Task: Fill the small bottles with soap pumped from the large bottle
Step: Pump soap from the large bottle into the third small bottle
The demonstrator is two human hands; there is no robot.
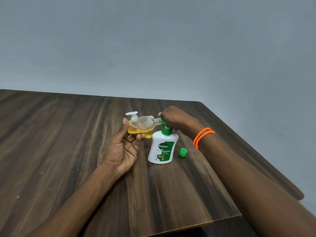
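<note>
Soap, yellow and clear, pools along the lower side of the small bottle [140, 126] that your left hand [125, 144] holds lying sideways above the counter [59, 142], thumb on its base and fingers curled under its belly, so that grip is clamped on the small bottle. Its open neck points right and meets the nozzle of the green pump [165, 127] on the large bottle [162, 147], a white Dettol bottle standing upright on the counter just right of your left hand. Your right hand [171, 117] sits on top of the pump head with fingers curled down over it, clamped on the pump; an orange beaded band [202, 136] circles that wrist. A green cap [183, 152] stands on the counter just right of the large bottle, apart from it. Behind the small bottle you can see a white pump top [132, 114] and some yellow [149, 134] of another bottle, mostly hidden.
</note>
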